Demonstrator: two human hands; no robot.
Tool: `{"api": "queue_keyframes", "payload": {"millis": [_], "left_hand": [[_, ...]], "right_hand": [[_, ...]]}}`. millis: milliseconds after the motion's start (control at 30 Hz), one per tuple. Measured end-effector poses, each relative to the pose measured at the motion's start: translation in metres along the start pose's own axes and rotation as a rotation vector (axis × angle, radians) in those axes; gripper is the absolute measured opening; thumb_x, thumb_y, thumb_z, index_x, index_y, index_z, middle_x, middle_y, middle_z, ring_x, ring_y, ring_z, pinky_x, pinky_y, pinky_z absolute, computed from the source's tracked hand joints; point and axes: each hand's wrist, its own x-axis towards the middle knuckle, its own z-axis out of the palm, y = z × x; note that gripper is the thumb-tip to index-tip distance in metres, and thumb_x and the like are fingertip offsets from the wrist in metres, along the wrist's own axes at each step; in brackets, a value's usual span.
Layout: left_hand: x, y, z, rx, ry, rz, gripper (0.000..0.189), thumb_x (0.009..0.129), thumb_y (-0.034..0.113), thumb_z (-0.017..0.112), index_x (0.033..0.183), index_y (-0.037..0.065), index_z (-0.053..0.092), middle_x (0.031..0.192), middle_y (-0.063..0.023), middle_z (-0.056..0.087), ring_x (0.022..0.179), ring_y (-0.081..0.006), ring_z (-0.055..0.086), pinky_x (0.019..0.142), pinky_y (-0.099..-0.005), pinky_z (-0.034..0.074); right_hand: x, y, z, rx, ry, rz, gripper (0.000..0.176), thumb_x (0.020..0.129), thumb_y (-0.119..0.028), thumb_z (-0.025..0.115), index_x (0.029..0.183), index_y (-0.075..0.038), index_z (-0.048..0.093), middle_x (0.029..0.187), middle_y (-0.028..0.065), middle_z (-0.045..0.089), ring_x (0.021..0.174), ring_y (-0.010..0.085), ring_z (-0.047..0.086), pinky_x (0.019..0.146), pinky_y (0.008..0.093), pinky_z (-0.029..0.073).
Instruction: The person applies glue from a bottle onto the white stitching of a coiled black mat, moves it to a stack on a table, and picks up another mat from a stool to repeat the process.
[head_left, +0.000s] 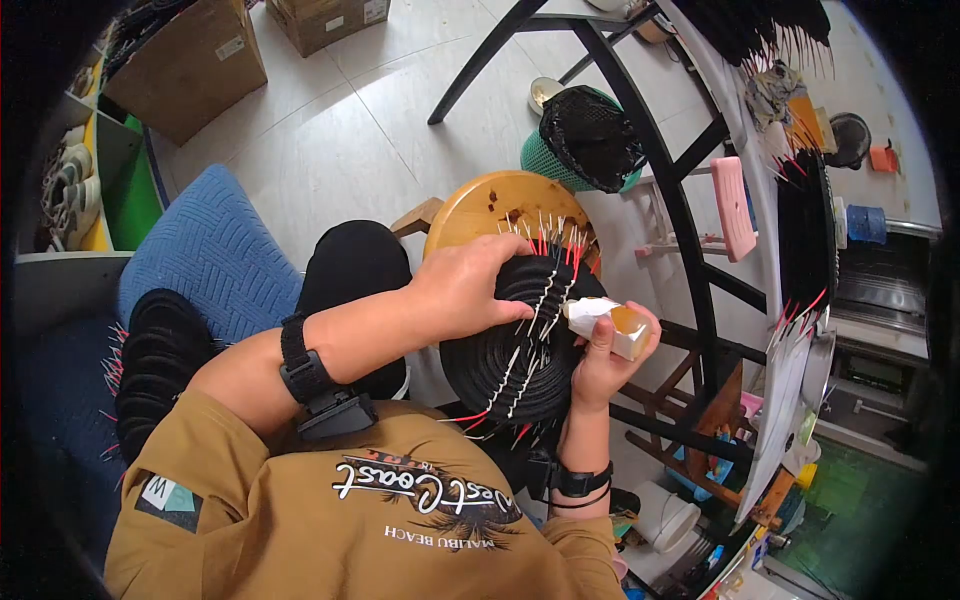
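A round black coil (480,368) lies at my lap, crossed by rows of twisted white cord, with red and white ends sticking out at its edges. My left hand (475,285) grips the coil's upper part, thumb on its face and fingers by the far rim. My right hand (610,365) is closed around a pale yellowish block in white wrapping (608,322), held close against the coil's right side. I cannot make out what the block is. Part of the coil's right edge is hidden behind this hand.
A round wooden stool (465,212) stands just beyond the coil. Farther off is a green bin with a black bag (560,150). A black metal frame (655,130) rises at right, near more black coils (805,230). Another stack of black coils (160,370) sits at left by a blue chair (215,255).
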Motion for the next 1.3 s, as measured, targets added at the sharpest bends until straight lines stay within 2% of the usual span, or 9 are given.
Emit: {"api": "queue_keyframes", "payload": {"millis": [100, 433, 633, 700, 933, 1000, 1300], "left_hand": [[0.000, 0.000, 0.000, 0.003, -0.001, -0.006, 0.056, 0.065, 0.031, 0.076, 0.110, 0.009, 0.051, 0.104, -0.0110, 0.059, 0.096, -0.0286, 0.058, 0.080, -0.0365, 0.046], [0.000, 0.000, -0.001, -0.007, -0.008, -0.009, 0.056, 0.066, 0.031, 0.075, 0.111, 0.009, 0.051, 0.104, -0.0113, 0.059, 0.097, -0.0287, 0.058, 0.080, -0.0364, 0.046], [0.000, 0.001, -0.001, -0.006, -0.004, -0.008, 0.056, 0.066, 0.032, 0.075, 0.111, 0.009, 0.051, 0.104, -0.0116, 0.060, 0.096, -0.0289, 0.058, 0.080, -0.0365, 0.046], [0.000, 0.000, -0.001, -0.011, 0.005, 0.001, 0.056, 0.066, 0.032, 0.075, 0.111, 0.009, 0.051, 0.103, -0.0116, 0.060, 0.096, -0.0289, 0.058, 0.080, -0.0366, 0.046], [0.000, 0.000, 0.000, -0.007, 0.006, 0.005, 0.056, 0.066, 0.032, 0.076, 0.110, 0.010, 0.051, 0.103, -0.0117, 0.060, 0.097, -0.0290, 0.058, 0.080, -0.0367, 0.046], [0.000, 0.000, -0.001, -0.008, 0.011, 0.009, 0.056, 0.065, 0.032, 0.076, 0.110, 0.010, 0.051, 0.103, -0.0116, 0.060, 0.097, -0.0291, 0.058, 0.080, -0.0367, 0.046], [-0.001, 0.000, 0.000, -0.011, 0.011, 0.008, 0.056, 0.065, 0.032, 0.076, 0.110, 0.010, 0.051, 0.103, -0.0112, 0.059, 0.096, -0.0287, 0.058, 0.080, -0.0362, 0.047]], "right_hand": [[0.000, 0.009, 0.000, -0.067, -0.004, -0.046, 0.047, 0.081, -0.016, 0.067, 0.115, -0.003, 0.037, 0.104, 0.0125, 0.052, 0.092, 0.0193, 0.055, 0.076, 0.0289, 0.048], [-0.002, 0.011, -0.005, -0.061, 0.029, -0.049, 0.048, 0.081, -0.017, 0.067, 0.115, -0.003, 0.037, 0.102, 0.0107, 0.051, 0.089, 0.0188, 0.056, 0.076, 0.0280, 0.048], [-0.001, 0.004, -0.003, -0.067, 0.010, -0.011, 0.046, 0.081, -0.018, 0.067, 0.114, -0.004, 0.037, 0.100, 0.0111, 0.052, 0.081, 0.0161, 0.056, 0.064, 0.0228, 0.049], [-0.001, 0.006, -0.003, -0.065, 0.059, -0.064, 0.046, 0.081, -0.018, 0.067, 0.114, -0.004, 0.037, 0.100, 0.0121, 0.053, 0.077, 0.0154, 0.056, 0.059, 0.0211, 0.048], [-0.005, 0.000, -0.003, -0.007, -0.013, -0.075, 0.047, 0.081, -0.017, 0.066, 0.114, -0.003, 0.036, 0.100, 0.0129, 0.053, 0.081, 0.0173, 0.057, 0.061, 0.0225, 0.049], [-0.005, 0.006, 0.000, -0.113, 0.019, -0.175, 0.042, 0.085, -0.022, 0.061, 0.115, -0.007, 0.035, 0.094, 0.0131, 0.056, 0.066, 0.0140, 0.055, 0.048, 0.0192, 0.042], [-0.006, 0.002, 0.002, -0.111, -0.010, -0.144, 0.040, 0.086, -0.021, 0.061, 0.114, -0.007, 0.036, 0.096, 0.0133, 0.056, 0.066, 0.0130, 0.055, 0.047, 0.0191, 0.042]]}}
